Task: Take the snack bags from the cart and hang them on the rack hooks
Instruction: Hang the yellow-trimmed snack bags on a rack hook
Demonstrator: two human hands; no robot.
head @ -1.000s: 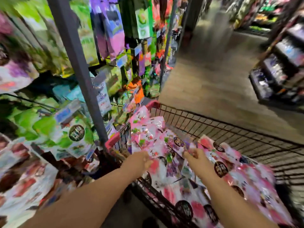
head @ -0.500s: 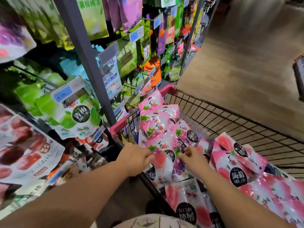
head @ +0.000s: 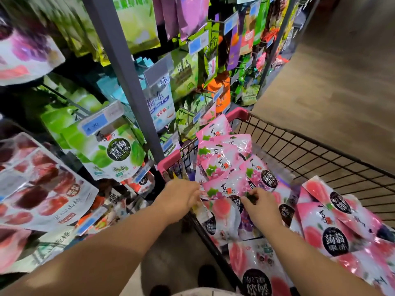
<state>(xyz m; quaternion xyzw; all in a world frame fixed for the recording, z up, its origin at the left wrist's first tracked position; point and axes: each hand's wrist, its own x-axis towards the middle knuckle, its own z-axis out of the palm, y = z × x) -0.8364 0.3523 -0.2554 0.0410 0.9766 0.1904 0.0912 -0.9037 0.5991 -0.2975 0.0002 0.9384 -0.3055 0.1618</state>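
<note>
A black wire cart [head: 320,159] with a pink rim holds several pink snack bags [head: 222,159], some fanned upright at its near left corner and others lying flat to the right. My left hand [head: 179,199] pinches the left edges of the fanned pink bags. My right hand [head: 261,207] has its fingers curled into the same bunch of bags from the right. The rack [head: 119,60] stands to the left, with snack bags hanging on its hooks.
A grey upright post [head: 128,86] of the rack rises just left of the cart. Green bags [head: 111,152], red fruit bags [head: 38,184] and blue price tags [head: 96,122] hang close by. A wood-look floor [head: 331,82] stretches away on the right. My shoes show at the bottom.
The view has dropped and come closer to the cart. Both hands have stayed on the bunch of pink bags, with the right fingers curling in further.
</note>
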